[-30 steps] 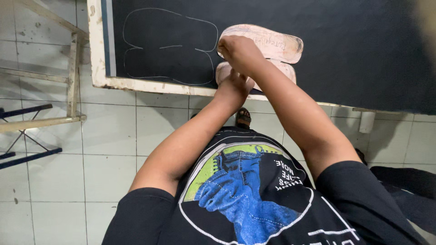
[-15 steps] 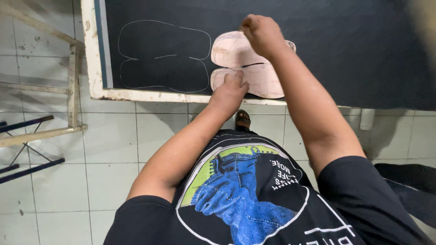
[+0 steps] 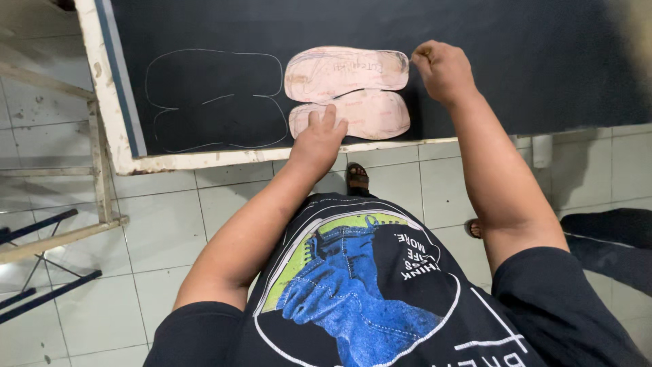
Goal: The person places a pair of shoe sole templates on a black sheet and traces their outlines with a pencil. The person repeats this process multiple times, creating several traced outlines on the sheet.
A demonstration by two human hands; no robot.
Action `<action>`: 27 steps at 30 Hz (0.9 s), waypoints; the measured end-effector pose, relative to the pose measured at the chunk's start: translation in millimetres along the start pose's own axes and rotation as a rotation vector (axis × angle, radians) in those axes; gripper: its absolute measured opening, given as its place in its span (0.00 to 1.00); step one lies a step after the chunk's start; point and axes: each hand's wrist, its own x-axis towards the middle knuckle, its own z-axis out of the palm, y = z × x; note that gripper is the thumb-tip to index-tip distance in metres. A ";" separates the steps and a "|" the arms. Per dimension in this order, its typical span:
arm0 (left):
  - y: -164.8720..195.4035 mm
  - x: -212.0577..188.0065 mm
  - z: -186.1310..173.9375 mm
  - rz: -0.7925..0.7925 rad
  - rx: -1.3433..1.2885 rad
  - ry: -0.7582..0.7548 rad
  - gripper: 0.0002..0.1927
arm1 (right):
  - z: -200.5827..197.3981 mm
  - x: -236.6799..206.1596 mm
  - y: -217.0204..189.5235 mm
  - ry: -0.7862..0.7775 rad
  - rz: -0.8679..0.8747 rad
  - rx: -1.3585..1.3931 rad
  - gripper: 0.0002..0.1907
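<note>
Slippage is the worry: left hand [image 3: 318,139] presses flat, fingers together, on the pink pattern [image 3: 348,92] at twelve o'clock on the black sheet [image 3: 516,61], while right hand [image 3: 443,69], fingers clamped on a marker [image 3: 419,52], could nudge it.
</note>
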 end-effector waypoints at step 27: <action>-6.6 8.1 14.8 -0.031 -0.061 0.036 0.21 | 1.9 -138.8 -32.0 -0.018 0.049 0.059 0.07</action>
